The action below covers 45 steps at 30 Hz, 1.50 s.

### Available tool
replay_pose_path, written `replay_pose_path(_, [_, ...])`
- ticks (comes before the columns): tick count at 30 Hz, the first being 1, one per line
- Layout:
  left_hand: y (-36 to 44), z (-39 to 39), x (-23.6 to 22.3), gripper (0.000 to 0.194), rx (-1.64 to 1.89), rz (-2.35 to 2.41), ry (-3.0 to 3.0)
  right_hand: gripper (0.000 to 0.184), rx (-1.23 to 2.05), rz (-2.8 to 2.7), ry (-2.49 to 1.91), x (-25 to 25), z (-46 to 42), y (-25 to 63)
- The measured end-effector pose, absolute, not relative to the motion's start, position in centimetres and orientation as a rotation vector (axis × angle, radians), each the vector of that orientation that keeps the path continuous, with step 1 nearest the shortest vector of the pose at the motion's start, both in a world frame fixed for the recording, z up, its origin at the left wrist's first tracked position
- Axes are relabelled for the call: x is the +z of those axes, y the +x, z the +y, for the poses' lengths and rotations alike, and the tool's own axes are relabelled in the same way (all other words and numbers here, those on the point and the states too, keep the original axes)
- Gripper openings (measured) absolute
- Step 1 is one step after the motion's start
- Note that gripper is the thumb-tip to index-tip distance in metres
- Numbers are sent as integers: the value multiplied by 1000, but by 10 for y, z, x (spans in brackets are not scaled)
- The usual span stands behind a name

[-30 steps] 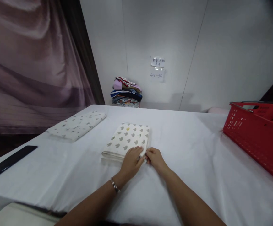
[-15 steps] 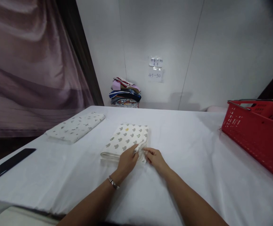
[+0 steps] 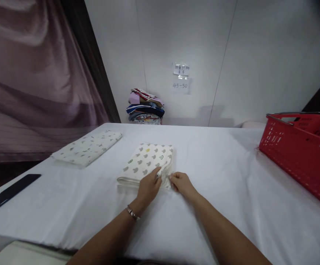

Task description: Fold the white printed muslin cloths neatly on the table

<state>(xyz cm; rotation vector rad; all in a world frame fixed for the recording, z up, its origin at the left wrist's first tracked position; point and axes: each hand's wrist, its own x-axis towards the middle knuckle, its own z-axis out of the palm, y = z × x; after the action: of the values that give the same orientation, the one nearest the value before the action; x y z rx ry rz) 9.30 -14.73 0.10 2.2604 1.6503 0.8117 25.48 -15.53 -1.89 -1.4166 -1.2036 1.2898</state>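
Note:
A folded white cloth (image 3: 151, 158) with grey mushroom-like shapes and a few coloured ones lies on the white-covered table (image 3: 209, 158). My left hand (image 3: 149, 184) grips its near right corner, lifting the upper layers a little. At the same corner, my right hand (image 3: 182, 184) pinches the edge of the lower layers between thumb and fingers. The cloth's near left side shows a rounded fold. A second folded white cloth (image 3: 88, 149) with small grey prints lies apart at the far left, touched by neither hand.
A red plastic basket (image 3: 300, 158) stands on the right side of the table. A flat black object (image 3: 12, 193) lies near the left edge. Behind the table rises a stack of folded fabrics (image 3: 146, 108). Paper notes (image 3: 180, 85) are taped to the wall.
My right hand's fingers have closed more tightly on the cloth's edge at the corner. My left hand keeps its grip. The view has shifted slightly.

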Motion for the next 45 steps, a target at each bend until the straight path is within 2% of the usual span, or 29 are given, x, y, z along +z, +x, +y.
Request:
replay_pose_path(4, [94, -148, -4, 40, 787, 1638, 2332, 29, 1208, -1291, -1524, -23, -150, 251])
replay_pose_path(20, [93, -147, -20, 44, 741, 1420, 2679, 13, 1286, -1155, -1385, -25, -149, 245])
replay_pose_path(29, [94, -156, -25, 44, 956, 1283, 2831, 16, 1364, -1075, -1339, -22, -149, 242])
replay_pose_path(34, [91, -149, -19, 41, 903, 1440, 2649, 13, 1423, -1095, -1259, -16, -153, 244])
replay_pose_path(40, [90, -145, 4, 36, 819, 1615, 2196, 25, 1439, -1093, -1147, -12, -155, 246])
replay_pose_path(45, [87, -148, -6, 36, 824, 1454, 2435, 26, 1401, -968, -1212, -19, -149, 250])
